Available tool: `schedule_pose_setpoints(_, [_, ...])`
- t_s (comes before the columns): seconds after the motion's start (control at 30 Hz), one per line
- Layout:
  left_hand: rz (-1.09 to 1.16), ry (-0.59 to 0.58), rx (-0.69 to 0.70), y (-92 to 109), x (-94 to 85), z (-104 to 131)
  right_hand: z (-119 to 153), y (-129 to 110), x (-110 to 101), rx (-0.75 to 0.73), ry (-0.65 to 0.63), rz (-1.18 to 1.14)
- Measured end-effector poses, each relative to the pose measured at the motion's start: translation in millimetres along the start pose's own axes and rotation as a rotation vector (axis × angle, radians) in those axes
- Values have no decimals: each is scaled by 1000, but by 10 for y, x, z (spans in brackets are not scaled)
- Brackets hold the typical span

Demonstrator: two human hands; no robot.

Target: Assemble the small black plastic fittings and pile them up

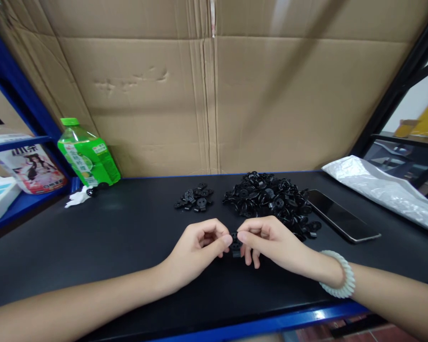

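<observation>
Between my two hands, above the black tabletop, is a small black plastic part [236,243] with round holes and a tab at its lower end. My left hand [203,244] pinches its left edge between thumb and index finger. On the opposite edge, the thumb and index finger of my right hand [271,242] close on the same part, its other fingers curled loosely below. Behind my right hand lies a large pile of similar black parts [267,194]. A smaller group of black parts [196,198] sits further left, behind my left hand.
A phone [342,216] lies right of the pile, beside a silvery plastic bag [385,190]. At the back left stand a green bottle [89,159] and crumpled white tissue [77,197]. Cardboard [146,104] walls off the back; the table's blue front edge [271,323] is near me.
</observation>
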State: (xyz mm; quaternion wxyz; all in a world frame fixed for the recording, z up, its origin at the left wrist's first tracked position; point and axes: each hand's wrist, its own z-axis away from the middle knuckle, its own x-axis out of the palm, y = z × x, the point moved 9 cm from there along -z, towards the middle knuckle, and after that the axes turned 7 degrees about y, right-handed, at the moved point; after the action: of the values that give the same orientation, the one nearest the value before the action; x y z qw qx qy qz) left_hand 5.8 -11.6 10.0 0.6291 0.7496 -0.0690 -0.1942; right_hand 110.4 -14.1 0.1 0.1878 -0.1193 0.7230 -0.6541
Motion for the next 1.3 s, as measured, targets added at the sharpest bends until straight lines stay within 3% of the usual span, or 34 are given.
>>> schedule_pose_setpoints(1.3, [-39, 8, 16, -2, 7, -10, 32, -69, -29, -51, 81, 123])
